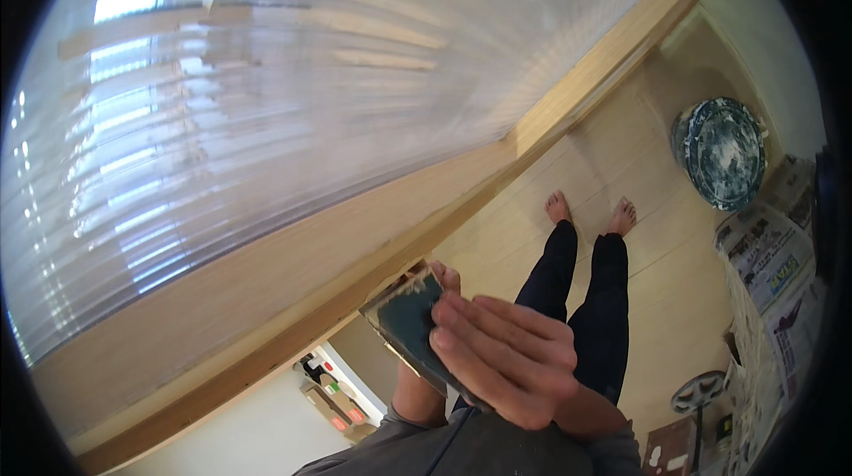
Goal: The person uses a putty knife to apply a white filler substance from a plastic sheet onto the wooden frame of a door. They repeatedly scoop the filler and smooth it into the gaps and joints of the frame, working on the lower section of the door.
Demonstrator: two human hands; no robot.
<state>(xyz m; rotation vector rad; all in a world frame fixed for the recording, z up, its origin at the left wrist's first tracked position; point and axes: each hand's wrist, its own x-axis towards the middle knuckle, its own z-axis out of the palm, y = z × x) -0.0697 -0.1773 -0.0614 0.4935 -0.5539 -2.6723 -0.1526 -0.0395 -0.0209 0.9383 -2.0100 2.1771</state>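
Right hand (506, 365) lies flat over a dark green pad (410, 321), fingers (497, 316) spread across its face. Left hand (426, 369) grips the pad from beneath; only fingertips show at the top edge. Pad held chest-high, beside the wooden frame (266, 298) of ribbed glass (266, 103). Judgement: keep palm pressure even and the lower grip firm, or the pad slips.

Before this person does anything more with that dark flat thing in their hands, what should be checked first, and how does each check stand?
1. Left hand supports the dark flat panel from behind: ok.
2. Right hand lies flat on the panel's front: ok.
3. Grip firmness: cannot tell.
4. Panel apart from the wooden frame of the ribbed glass: cannot tell, they look very close.
5. Bare feet on open floor: ok.
6. Round blue-patterned object and newspapers away from the feet: ok.
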